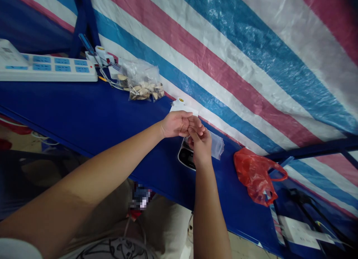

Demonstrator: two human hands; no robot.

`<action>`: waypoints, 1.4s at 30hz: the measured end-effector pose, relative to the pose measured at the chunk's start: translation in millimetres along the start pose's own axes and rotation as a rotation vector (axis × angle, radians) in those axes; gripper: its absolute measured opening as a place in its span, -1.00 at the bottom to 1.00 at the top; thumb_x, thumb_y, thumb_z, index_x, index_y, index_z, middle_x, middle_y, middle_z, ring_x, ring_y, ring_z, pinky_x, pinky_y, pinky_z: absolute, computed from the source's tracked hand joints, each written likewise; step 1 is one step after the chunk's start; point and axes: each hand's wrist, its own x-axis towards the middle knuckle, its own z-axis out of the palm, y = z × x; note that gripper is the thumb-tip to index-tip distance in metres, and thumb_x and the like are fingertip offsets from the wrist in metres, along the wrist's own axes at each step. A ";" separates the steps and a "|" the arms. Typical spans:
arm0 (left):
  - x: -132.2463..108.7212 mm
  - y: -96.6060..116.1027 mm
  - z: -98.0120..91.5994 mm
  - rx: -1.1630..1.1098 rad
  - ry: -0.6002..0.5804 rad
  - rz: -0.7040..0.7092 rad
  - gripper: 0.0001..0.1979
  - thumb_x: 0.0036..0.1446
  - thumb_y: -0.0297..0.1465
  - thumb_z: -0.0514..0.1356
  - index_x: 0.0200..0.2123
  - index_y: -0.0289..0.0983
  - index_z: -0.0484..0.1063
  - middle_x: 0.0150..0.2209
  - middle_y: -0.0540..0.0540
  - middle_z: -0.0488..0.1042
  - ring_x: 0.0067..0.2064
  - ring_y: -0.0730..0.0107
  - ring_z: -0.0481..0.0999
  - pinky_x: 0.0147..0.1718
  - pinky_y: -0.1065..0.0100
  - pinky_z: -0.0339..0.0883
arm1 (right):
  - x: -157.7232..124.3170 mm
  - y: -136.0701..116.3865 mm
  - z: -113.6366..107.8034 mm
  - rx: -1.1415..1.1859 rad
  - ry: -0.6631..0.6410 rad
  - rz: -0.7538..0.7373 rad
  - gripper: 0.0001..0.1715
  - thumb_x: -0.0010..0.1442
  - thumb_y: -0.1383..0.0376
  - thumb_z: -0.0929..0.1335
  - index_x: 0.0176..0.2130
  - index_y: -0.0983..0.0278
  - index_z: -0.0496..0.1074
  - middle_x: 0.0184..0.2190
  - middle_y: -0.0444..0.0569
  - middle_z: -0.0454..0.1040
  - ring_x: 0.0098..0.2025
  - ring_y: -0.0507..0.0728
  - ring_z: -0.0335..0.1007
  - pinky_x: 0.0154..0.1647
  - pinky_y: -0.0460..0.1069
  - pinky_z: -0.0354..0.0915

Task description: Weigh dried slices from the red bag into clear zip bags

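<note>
My left hand point(179, 124) is palm up and open, its fingers lightly cupped, and the palm looks bare. My right hand point(200, 142) meets it at the fingertips, thumb bent in and fingers closed; whatever it may pinch is hidden. Both hands are above a black digital scale point(185, 155) with a pale edge, which they partly cover. Just right of my right hand lies a clear plastic bag point(217, 145). Behind my left hand is a white card or box point(191, 109) beside a small white item with a yellow label point(179, 101).
Clear bags of pale, dried-looking slices point(144, 89) lie at the back of the blue table point(56, 102). A white power strip point(56, 69) is at left, near a blue-handled tool point(87, 44). To the right sits a red plastic bag point(254, 173). A striped tarp point(209, 54) hangs behind.
</note>
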 end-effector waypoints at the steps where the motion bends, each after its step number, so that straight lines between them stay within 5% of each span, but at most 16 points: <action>1: 0.2 -0.3 -0.2 0.001 0.000 -0.001 -0.57 0.13 -0.11 0.14 -0.24 -0.38 0.57 -0.22 -0.34 0.59 -0.28 0.24 0.57 -0.64 0.46 0.01 | 0.3 0.5 0.0 0.019 0.014 -0.013 -0.50 -0.08 0.14 0.54 -0.32 0.20 0.21 -0.57 -0.31 0.25 -0.64 -0.10 0.11 -0.68 -0.17 -0.03; 5: 0.5 -1.4 -1.1 0.005 0.012 -0.008 -0.56 0.14 -0.12 0.13 -0.23 -0.40 0.57 -0.21 -0.36 0.59 -0.25 0.22 0.58 -0.64 0.46 0.01 | 1.2 1.8 -0.3 0.063 0.017 -0.074 -0.49 -0.08 0.20 0.53 -0.39 0.18 0.13 -0.60 -0.36 0.15 -0.67 -0.12 -0.01 -0.69 -0.16 -0.06; 11: -0.3 1.1 0.0 -0.027 -0.009 0.013 -0.57 0.12 -0.12 0.15 -0.24 -0.39 0.57 -0.23 -0.32 0.59 -0.21 0.18 0.60 -0.64 0.47 0.01 | -0.5 -0.9 -0.4 -0.040 0.010 -0.012 -0.51 -0.04 0.11 0.53 -0.28 0.20 0.24 -0.54 -0.30 0.28 -0.62 -0.07 0.20 -0.68 -0.16 -0.02; 19: -0.5 -1.3 -0.6 -0.037 0.007 -0.010 -0.56 0.14 -0.12 0.13 -0.22 -0.40 0.56 -0.22 -0.35 0.59 -0.23 0.21 0.59 -0.64 0.47 0.02 | 0.1 0.3 -0.4 0.081 0.010 -0.068 -0.51 -0.08 0.21 0.54 -0.35 0.19 0.18 -0.57 -0.37 0.16 -0.68 -0.14 -0.02 -0.70 -0.15 -0.07; 25: -1.1 1.4 -0.3 -0.042 -0.006 0.008 -0.57 0.13 -0.12 0.14 -0.23 -0.38 0.56 -0.22 -0.32 0.59 -0.20 0.19 0.60 -0.65 0.47 -0.02 | -0.5 -1.3 -0.2 0.009 -0.019 -0.005 -0.51 -0.05 0.14 0.54 -0.29 0.19 0.22 -0.54 -0.31 0.27 -0.64 -0.09 0.15 -0.71 -0.17 -0.09; 34: -0.5 -0.2 -1.0 -0.036 -0.002 -0.017 -0.55 0.15 -0.10 0.11 -0.22 -0.40 0.55 -0.22 -0.35 0.59 -0.30 0.25 0.57 -0.63 0.46 0.01 | 1.6 2.1 -0.6 0.088 -0.025 -0.071 -0.52 -0.07 0.21 0.52 -0.36 0.18 0.15 -0.56 -0.37 0.16 -0.69 -0.15 -0.02 -0.71 -0.15 -0.10; 42: -0.6 1.9 0.5 -0.068 -0.005 -0.017 -0.57 0.14 -0.13 0.12 -0.23 -0.39 0.55 -0.23 -0.32 0.59 -0.21 0.18 0.61 -0.65 0.48 -0.02 | -0.7 -0.8 -1.3 0.020 -0.049 0.005 -0.52 -0.04 0.16 0.52 -0.25 0.17 0.22 -0.50 -0.30 0.30 -0.62 -0.08 0.20 -0.70 -0.16 -0.07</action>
